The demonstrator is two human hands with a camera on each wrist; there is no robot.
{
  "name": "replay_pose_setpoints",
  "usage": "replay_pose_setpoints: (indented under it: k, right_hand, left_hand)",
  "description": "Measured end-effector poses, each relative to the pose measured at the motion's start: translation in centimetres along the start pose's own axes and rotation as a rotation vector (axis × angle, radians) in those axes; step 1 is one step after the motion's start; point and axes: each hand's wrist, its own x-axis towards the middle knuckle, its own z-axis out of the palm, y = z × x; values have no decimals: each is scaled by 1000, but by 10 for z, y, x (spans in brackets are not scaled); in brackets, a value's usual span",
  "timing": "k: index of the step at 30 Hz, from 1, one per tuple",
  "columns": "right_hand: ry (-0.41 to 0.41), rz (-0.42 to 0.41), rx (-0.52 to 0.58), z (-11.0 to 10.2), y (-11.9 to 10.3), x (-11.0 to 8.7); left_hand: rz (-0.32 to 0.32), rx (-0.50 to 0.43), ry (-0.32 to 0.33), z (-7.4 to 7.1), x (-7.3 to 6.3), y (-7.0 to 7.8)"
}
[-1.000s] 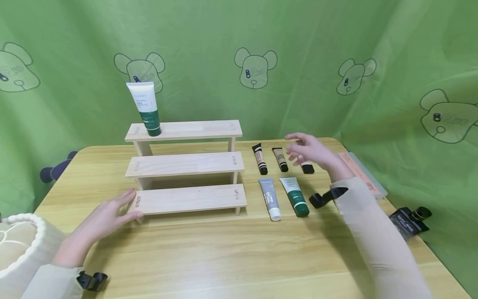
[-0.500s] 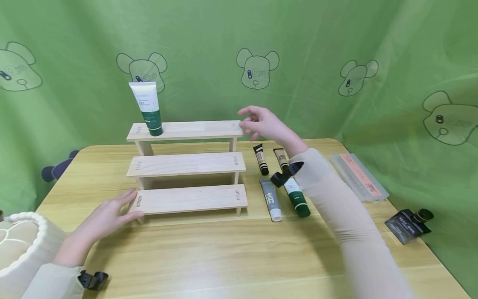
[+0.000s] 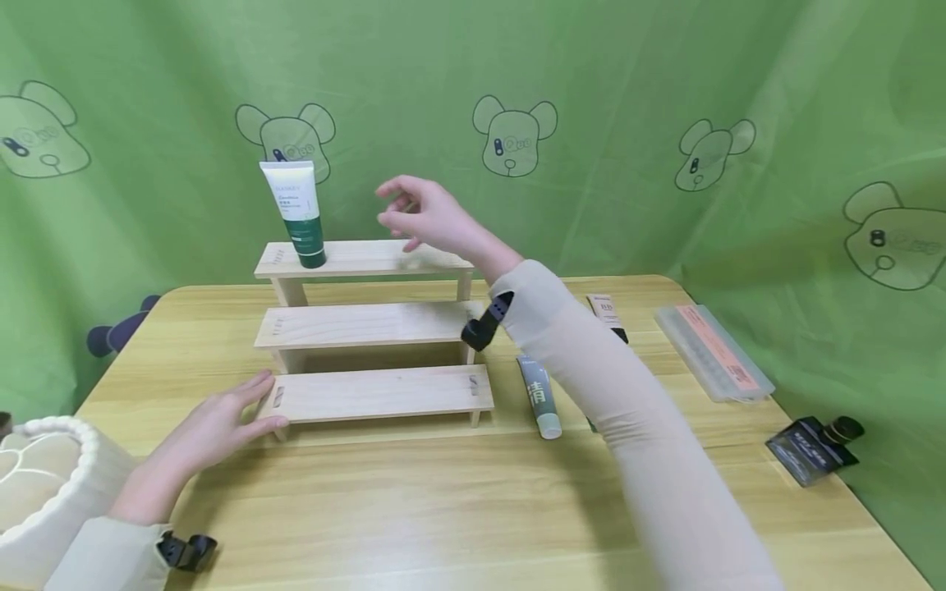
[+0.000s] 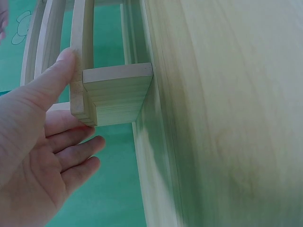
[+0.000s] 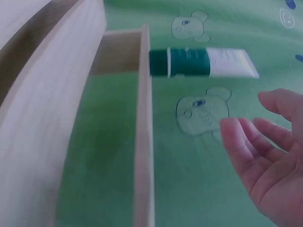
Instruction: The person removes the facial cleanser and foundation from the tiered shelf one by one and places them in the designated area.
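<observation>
A three-tier wooden display shelf (image 3: pixel 380 394) stands on the table. On its top board, at the left, a white and green squeeze tube (image 3: pixel 297 213) stands upright on its cap. My left hand (image 3: pixel 210 435) holds the left end of the lowest board, thumb on one face and fingers (image 4: pixel 78 153) around the end. In the air above the top board, my right hand (image 3: pixel 429 215) has loosely bent fingers and holds nothing. The right wrist view shows a gap between this hand and the upright tube (image 5: pixel 203 62).
Right of the shelf lie a grey-blue tube (image 3: pixel 539 396) and a pale tube with a black cap (image 3: pixel 606 312); my right sleeve hides others. Farther right are a clear flat case (image 3: pixel 713 353) and a dark packet (image 3: pixel 805 451). A white ruffled lamp shade (image 3: pixel 66 484) stands at left.
My right hand has moved left and up, from over the tubes on the table to above the top board. The left hand stays on the shelf end.
</observation>
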Motion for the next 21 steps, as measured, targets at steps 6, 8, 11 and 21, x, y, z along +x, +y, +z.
replay_pose_setpoints:
  k: [6,8,11,21]
  right_hand:
    - [54,-24,32,22,-26,24]
    - [68,-33,28,28,-31,30]
    - [61,-43,15,36,-36,38]
    - [23,-44,-45,51,-40,45]
  left_hand:
    - [0,-1,-3,-1,0,1]
    - [2,-2,-5,-1,1,2]
    - [2,-3,-7,-1,1,1]
    - [-3,-3,-4,1,1,-1]
